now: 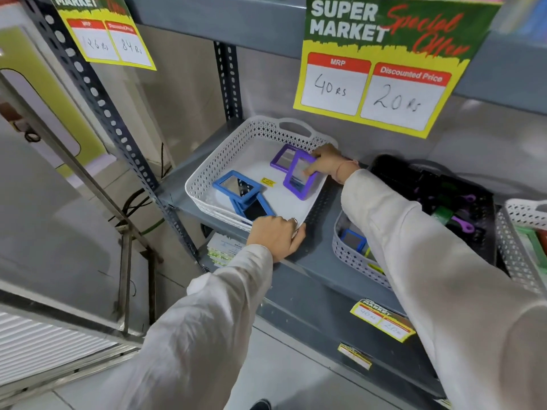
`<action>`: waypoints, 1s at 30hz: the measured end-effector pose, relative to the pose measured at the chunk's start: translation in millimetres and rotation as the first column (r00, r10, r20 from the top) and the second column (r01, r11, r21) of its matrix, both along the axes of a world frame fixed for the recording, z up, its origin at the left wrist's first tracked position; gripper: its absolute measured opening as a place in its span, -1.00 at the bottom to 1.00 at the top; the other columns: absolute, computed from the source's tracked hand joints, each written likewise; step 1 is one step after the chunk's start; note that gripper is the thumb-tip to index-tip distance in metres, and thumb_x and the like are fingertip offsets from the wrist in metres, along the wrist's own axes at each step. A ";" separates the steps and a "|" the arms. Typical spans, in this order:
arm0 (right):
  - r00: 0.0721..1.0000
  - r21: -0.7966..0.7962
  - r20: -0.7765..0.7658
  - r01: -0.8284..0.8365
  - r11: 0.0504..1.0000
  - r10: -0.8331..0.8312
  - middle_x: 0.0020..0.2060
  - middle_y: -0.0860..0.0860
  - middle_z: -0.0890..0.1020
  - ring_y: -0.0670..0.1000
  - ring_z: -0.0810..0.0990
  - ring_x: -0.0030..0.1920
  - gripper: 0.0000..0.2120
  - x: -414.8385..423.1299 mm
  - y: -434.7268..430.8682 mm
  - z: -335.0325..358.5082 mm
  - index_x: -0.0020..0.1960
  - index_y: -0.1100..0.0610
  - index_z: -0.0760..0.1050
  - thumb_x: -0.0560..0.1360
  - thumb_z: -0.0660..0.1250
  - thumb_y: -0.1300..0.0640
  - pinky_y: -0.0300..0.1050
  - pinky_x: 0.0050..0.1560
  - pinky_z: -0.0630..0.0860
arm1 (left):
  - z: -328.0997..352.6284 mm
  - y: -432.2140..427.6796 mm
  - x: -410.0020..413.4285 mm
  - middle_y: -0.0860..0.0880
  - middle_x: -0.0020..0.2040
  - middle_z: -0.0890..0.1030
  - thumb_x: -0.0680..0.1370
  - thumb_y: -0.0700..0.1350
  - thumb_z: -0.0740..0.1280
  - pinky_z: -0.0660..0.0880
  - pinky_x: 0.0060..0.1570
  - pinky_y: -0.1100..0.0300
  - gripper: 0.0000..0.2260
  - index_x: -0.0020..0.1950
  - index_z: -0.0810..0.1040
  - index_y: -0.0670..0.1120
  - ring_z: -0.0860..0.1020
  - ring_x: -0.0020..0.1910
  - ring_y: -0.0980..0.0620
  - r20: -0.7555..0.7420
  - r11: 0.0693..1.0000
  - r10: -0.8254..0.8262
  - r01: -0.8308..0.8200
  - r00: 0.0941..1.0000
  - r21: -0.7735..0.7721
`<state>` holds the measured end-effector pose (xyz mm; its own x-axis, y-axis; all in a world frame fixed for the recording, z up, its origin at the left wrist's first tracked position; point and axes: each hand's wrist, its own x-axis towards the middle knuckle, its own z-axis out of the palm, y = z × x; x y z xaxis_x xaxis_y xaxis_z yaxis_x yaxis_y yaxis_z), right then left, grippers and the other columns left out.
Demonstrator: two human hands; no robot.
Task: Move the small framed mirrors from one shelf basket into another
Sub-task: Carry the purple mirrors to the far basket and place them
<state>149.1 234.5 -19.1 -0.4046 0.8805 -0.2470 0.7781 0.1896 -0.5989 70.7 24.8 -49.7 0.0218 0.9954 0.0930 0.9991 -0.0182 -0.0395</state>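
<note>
A white perforated basket (225, 149) sits on the grey shelf. Inside it lie blue framed mirrors (236, 187) at the front left and a purple framed mirror (283, 158) flat at the back. My right hand (324, 162) grips another purple framed mirror (299, 180), tilted on edge against the basket's right side. My left hand (276, 238) rests on the basket's front rim, fingers curled over it. A second, smaller pale basket (352, 255) to the right holds a blue framed mirror (353, 240), partly hidden by my right sleeve.
A black basket (461, 196) with purple and green items stands at the right, and another white basket (521, 232) beyond it. A large price sign (381, 63) hangs from the shelf above. A slotted metal upright (97, 93) runs at the left. A yellow sticker (268, 182) lies in the basket.
</note>
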 end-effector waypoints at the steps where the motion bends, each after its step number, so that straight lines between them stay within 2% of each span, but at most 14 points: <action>1: 0.994 -0.024 -0.096 0.045 0.999 -0.047 -0.11 0.10 0.52 0.04 0.50 -0.10 -0.68 5.4 -3.3 0.6 0.01 0.26 0.58 0.28 0.53 0.24 -0.20 -0.14 0.42 | 0.5 -0.2 0.0 -0.09 -0.39 0.41 0.62 0.10 -0.02 0.35 -0.33 0.17 -0.60 -0.26 0.35 -0.11 0.41 -0.41 -0.11 -0.001 1.000 0.000 0.000 1.000 -0.004; 3: 0.930 -0.107 -0.329 0.137 0.985 -0.165 -0.18 0.12 0.55 0.04 0.52 -0.23 -0.89 16.3 -9.6 0.2 -0.23 0.22 0.58 0.30 0.48 0.35 -0.13 -0.12 0.46 | 1.9 -1.3 0.0 -0.09 -0.39 0.42 0.62 0.10 -0.02 0.36 -0.32 0.16 -0.58 -0.25 0.40 -0.12 0.41 -0.41 -0.11 -0.013 1.000 0.009 -0.009 1.000 -0.014; 5: 0.807 -0.248 -0.517 0.177 0.953 -0.284 -0.32 0.10 0.56 0.01 0.50 -0.29 -0.78 28.1 -19.6 5.1 -0.32 0.15 0.50 0.38 0.39 0.42 -0.15 -0.18 0.51 | 3.5 -2.8 1.4 -0.13 -0.37 0.50 0.62 0.10 -0.01 0.35 -0.33 0.16 -0.58 -0.24 0.43 -0.12 0.49 -0.38 -0.13 -0.019 1.000 0.014 -0.014 1.000 -0.019; 7: 0.703 -0.351 -0.613 0.169 0.921 -0.362 -0.37 -0.01 0.57 -0.06 0.51 -0.27 -0.76 41.7 -31.2 14.9 -0.26 0.10 0.47 0.47 0.31 0.39 -0.30 -0.28 0.53 | 2.7 -3.6 2.1 -0.15 -0.28 0.61 0.62 0.10 0.00 0.32 -0.33 0.16 -0.61 -0.26 0.36 -0.10 0.58 -0.29 -0.16 -0.017 1.000 0.010 -0.010 1.000 -0.007; 9: 0.631 -0.415 -0.657 0.154 0.897 -0.412 -0.28 -0.04 0.56 -0.10 0.53 -0.23 -0.80 58.5 -42.0 24.3 -0.20 0.04 0.43 0.54 0.27 0.29 -0.29 -0.23 0.51 | 1.8 -3.4 1.8 -0.16 -0.22 0.65 0.62 0.10 0.00 0.33 -0.31 0.16 -0.62 -0.22 0.40 -0.10 0.61 -0.22 -0.16 -0.009 1.000 -0.002 0.002 1.000 0.007; 12: 0.536 -0.445 -0.706 0.173 0.879 -0.463 -0.24 -0.03 0.54 -0.09 0.55 -0.22 -0.85 86.8 -51.1 30.0 -0.17 0.04 0.43 0.56 0.26 0.21 -0.22 -0.22 0.52 | -3.6 -1.8 2.1 -0.14 -0.14 0.67 0.59 0.16 -0.05 0.38 -0.30 0.15 -0.56 0.09 0.46 -0.11 0.63 -0.17 -0.15 0.052 0.997 0.015 -0.019 0.999 0.069; 15: 0.476 -0.449 -0.723 0.226 0.864 -0.500 -0.28 -0.06 0.59 -0.12 0.58 -0.28 -0.85 115.0 -57.3 29.5 -0.18 0.04 0.46 0.53 0.30 0.23 -0.23 -0.26 0.56 | -2.9 1.9 11.9 -0.14 0.06 0.63 0.58 0.17 -0.03 0.49 -0.16 0.05 -0.53 0.30 0.37 -0.09 0.61 0.00 -0.18 0.228 0.988 0.060 -0.091 0.972 0.127; 19: 0.370 -0.431 -0.779 0.272 0.860 -0.507 -0.53 -0.10 0.67 -0.23 0.64 -0.47 -0.82 153.0 -73.0 33.2 -0.19 0.14 0.51 0.51 0.30 0.37 -0.35 -0.34 0.60 | 9.5 7.7 39.1 -0.20 0.12 0.56 0.47 0.20 -0.15 0.48 0.03 -0.04 -0.37 0.24 0.43 -0.18 0.53 0.09 -0.22 0.350 0.966 0.028 -0.115 0.936 0.231; 23: 0.241 -0.417 -0.828 0.341 0.843 -0.507 -0.50 -0.05 0.69 -0.17 0.68 -0.44 -0.85 197.3 -91.6 46.1 -0.19 0.25 0.52 0.47 0.31 0.44 -0.35 -0.30 0.62 | 28.6 13.4 77.3 -0.21 0.19 0.52 0.51 0.12 -0.04 0.42 0.10 -0.04 -0.46 0.23 0.44 -0.22 0.47 0.18 -0.20 0.419 0.972 0.007 -0.104 0.908 0.209; 25: 0.220 -0.422 -0.825 0.373 0.826 -0.521 -0.50 -0.05 0.69 -0.17 0.68 -0.43 -0.87 222.2 -100.6 51.5 -0.20 0.25 0.51 0.48 0.32 0.42 -0.35 -0.31 0.62 | 37.5 13.0 99.7 -0.22 0.18 0.52 0.51 0.14 -0.07 0.42 0.11 -0.03 -0.44 0.21 0.45 -0.23 0.48 0.18 -0.20 0.450 0.981 -0.038 -0.052 0.892 0.185; 28: 0.207 -0.432 -0.806 0.433 0.791 -0.554 -0.53 -0.08 0.67 -0.21 0.66 -0.46 -0.85 256.2 -113.3 55.4 -0.21 0.23 0.48 0.50 0.30 0.40 -0.36 -0.35 0.61 | 39.8 13.2 135.1 -0.22 0.21 0.50 0.60 0.03 0.09 0.41 0.12 0.01 -0.62 0.23 0.44 -0.23 0.47 0.19 -0.21 0.493 0.991 -0.071 0.004 0.867 0.136; 30: 0.178 -0.428 -0.802 0.495 0.756 -0.570 -0.56 -0.08 0.66 -0.22 0.65 -0.49 -0.83 284.9 -124.6 58.5 -0.22 0.23 0.48 0.51 0.28 0.41 -0.39 -0.38 0.59 | 42.4 12.3 168.3 -0.20 0.24 0.49 0.61 0.01 0.13 0.40 0.14 0.01 -0.64 0.25 0.44 -0.22 0.47 0.20 -0.20 0.502 0.992 -0.114 0.070 0.857 0.106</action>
<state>434.0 109.9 39.4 0.1537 0.9759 -0.1548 -0.2770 -0.1079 -0.9548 239.0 37.1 -7.3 0.0410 0.9798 0.1959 0.8753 -0.1298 0.4659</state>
